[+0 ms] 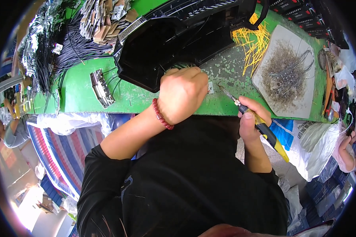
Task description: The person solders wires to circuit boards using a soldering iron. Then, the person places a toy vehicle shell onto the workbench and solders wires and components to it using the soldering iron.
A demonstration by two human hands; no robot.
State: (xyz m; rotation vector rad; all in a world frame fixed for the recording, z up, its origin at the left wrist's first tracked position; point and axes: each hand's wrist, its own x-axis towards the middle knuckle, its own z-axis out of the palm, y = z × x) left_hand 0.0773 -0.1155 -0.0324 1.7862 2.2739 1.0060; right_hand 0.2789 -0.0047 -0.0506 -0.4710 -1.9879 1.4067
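Observation:
My left hand [184, 93], with a dark red bead bracelet [158, 114] on the wrist, is closed at the near edge of a large black plastic shell [158, 51]. Its fingers curl under and away, so whatever they hold is hidden. Beside it on the bench lies a small whitish piece [211, 87]. My right hand [254, 118] is wrapped round the yellow and black handle of a soldering iron [265, 132]. The iron's metal tip points up and left, a little apart from my left hand.
On the green bench [75, 89] are a metal bracket [101, 89], black cables [77, 47], brown cardboard pieces [105, 19] and yellow strips [253, 45]. A grey board [261, 77] at right bears dark debris and coiled wire. Tools [329, 87] line the right edge. Other people show at both sides.

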